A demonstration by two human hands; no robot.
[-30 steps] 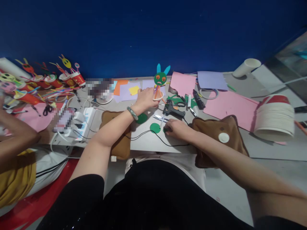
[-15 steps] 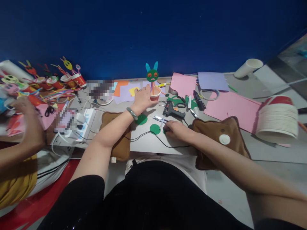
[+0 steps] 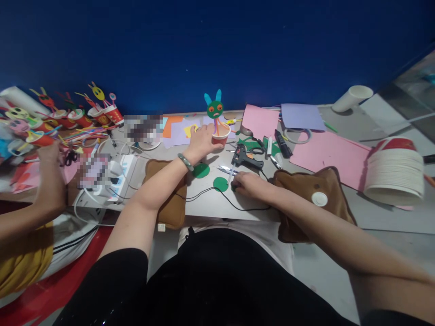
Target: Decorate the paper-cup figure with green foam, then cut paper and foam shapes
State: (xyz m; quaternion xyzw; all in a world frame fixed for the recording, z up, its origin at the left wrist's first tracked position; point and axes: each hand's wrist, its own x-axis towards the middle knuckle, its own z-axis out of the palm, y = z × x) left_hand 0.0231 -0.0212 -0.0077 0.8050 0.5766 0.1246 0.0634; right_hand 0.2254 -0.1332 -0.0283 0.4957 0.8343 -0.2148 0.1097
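Observation:
My left hand [image 3: 204, 141] grips a red-and-white paper cup [image 3: 220, 138] standing on the table. From the cup rises a green round paper face [image 3: 215, 109] with blue ears and orange eyes, on coloured stems. My right hand [image 3: 249, 183] rests on the table, fingers curled together around a small dark thing I cannot make out. Scissors [image 3: 226, 170] poke out beside those fingers with blades apart, their handles hidden by the hand. One green paper disc [image 3: 220, 184] lies left of my right fingertips, another green disc [image 3: 201, 170] below my left wrist. A black glue gun [image 3: 248, 158] lies between the hands.
Brown cushions [image 3: 306, 199] lie at the table edge. Markers [image 3: 282, 144], pink paper [image 3: 331, 154] and a stack of white cups [image 3: 396, 172] are to the right. At left, a co-worker's hand [image 3: 50, 156] works near decorated cups [image 3: 112, 113] and a power strip [image 3: 122, 174]. A black cord crosses the front.
The paper face has tilted and shifted slightly left above the cup, which my left hand still holds. My right hand has barely moved. The co-worker's hand has moved right and down.

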